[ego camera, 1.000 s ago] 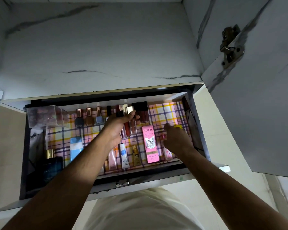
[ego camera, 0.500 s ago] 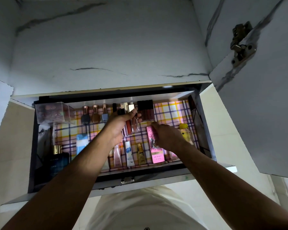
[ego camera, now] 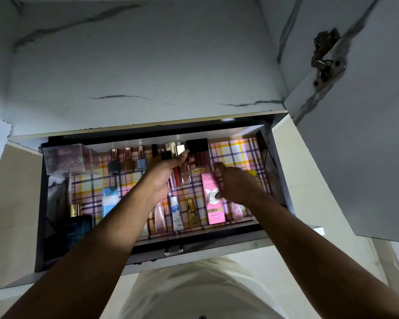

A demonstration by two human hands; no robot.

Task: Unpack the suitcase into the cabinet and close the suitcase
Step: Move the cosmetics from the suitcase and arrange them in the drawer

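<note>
The cabinet drawer (ego camera: 194, 241) stands pulled out, lined with pink and yellow checked paper. My left hand (ego camera: 168, 169) grips a bunch of lip gloss tubes (ego camera: 181, 174) over the middle of the drawer. To its right, my right hand (ego camera: 236, 184) hovers with loose fingers just above a pink Pond's box (ego camera: 213, 211) and holds nothing. A yellow bottle (ego camera: 253, 173) shows partly behind the right hand. The suitcase is out of view.
Nail polish bottles (ego camera: 127, 160) and dark lipsticks (ego camera: 198, 153) line the drawer's back. A clear box (ego camera: 67, 160), a blue pack (ego camera: 110, 201) and a dark perfume bottle (ego camera: 76, 229) sit at the left. Small tubes (ego camera: 176, 214) lie along the front. The open cabinet door (ego camera: 359, 146) hangs at right.
My right hand has left the yellow bottle at the drawer's right and moved left over the pink box. The left hand has kept the lip gloss tubes in place.
</note>
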